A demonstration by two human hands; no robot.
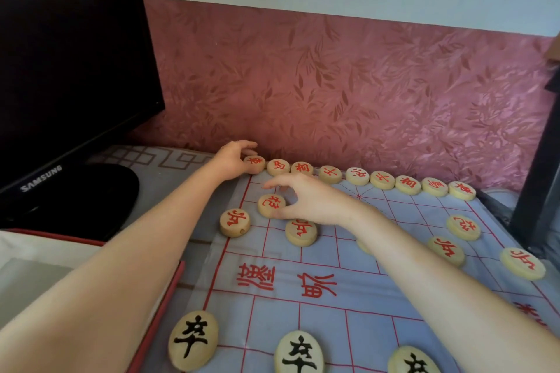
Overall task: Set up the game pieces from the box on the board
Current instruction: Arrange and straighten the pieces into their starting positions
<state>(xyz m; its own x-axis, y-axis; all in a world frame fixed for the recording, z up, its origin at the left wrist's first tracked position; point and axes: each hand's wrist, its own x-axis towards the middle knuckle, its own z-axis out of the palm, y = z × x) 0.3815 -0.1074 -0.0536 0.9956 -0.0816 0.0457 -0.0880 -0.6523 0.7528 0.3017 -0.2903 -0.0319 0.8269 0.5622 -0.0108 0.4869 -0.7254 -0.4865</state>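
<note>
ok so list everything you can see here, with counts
red-marked pieces: sixteen, pale wood, nine along the board's far edge, seven in front, one half hidden by the right arm
black-marked pieces: three, pale wood, near edge
board: one, blue with red lines, centre
box: one, red-rimmed, left of the board
monitor: one, black, far left
wallpaper: pink, leaf pattern, behind
left hand: fingers grip the corner piece, far left
right hand: fingers spread over a second-row red piece, thumb at its edge
</note>
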